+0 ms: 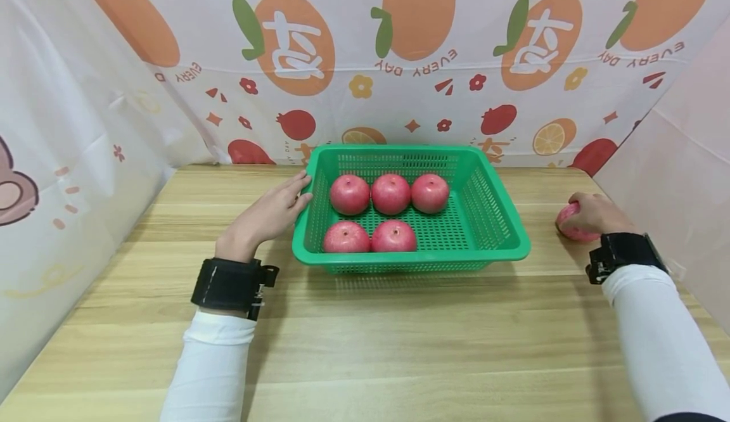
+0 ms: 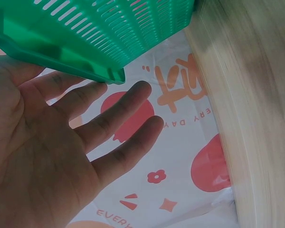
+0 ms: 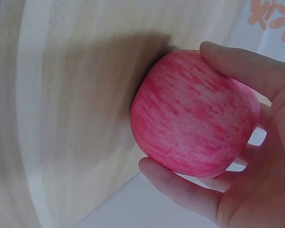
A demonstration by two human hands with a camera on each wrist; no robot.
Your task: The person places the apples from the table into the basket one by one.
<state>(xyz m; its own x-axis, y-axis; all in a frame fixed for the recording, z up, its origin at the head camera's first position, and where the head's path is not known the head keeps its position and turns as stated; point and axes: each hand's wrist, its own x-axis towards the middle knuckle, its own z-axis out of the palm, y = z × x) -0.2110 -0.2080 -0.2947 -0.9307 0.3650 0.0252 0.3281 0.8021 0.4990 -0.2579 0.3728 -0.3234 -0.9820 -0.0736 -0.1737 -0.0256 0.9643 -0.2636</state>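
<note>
A green plastic basket (image 1: 500, 256) with slotted walls stands on the wooden table. Inside it, three red apples (image 1: 390, 194) form a back row and two more apples (image 1: 393, 236) sit in front, towards its left side. My left hand (image 1: 272, 214) is at the basket's left rim; in the left wrist view its fingers (image 2: 118, 110) are spread and nearly straight, with the rim above them. At the table's right side my right hand (image 1: 599, 214) holds a pink-red streaked apple (image 3: 194, 114), thumb and fingers curved around it, close over the tabletop.
A white cloth (image 1: 353, 115) printed with fruit hangs behind the table (image 1: 399, 333), and plain pale cloth (image 1: 692, 149) borders the right side. The left side has a printed white cloth (image 1: 74, 175) too. Bare wood lies between the basket and the right hand.
</note>
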